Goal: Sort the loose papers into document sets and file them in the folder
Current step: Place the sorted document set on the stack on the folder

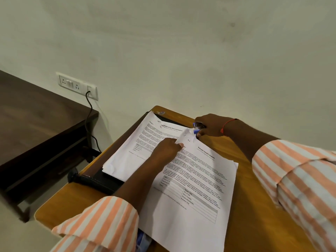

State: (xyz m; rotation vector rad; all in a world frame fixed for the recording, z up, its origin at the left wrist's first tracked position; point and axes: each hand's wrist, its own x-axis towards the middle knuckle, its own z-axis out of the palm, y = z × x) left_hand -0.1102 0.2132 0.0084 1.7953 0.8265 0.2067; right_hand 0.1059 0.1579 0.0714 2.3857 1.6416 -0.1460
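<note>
1. Pinching the top corner of the health report (190,197), the left hand (166,150) holds its sheets together. The set lies slanted on the desk (254,206), overlapping the internship stack (131,151) on the black folder (101,180).
2. The right hand (212,125) grips a blue stapler (197,127) at that corner.
3. Risk: a slack pinch could let the pages fan, so the staple lands crooked or catches the stack beneath.

"Sample Health Report" heads the near sheet (190,206); "Internship Documentation" tops the far sheet (134,148). Smaller print is illegible.
</note>
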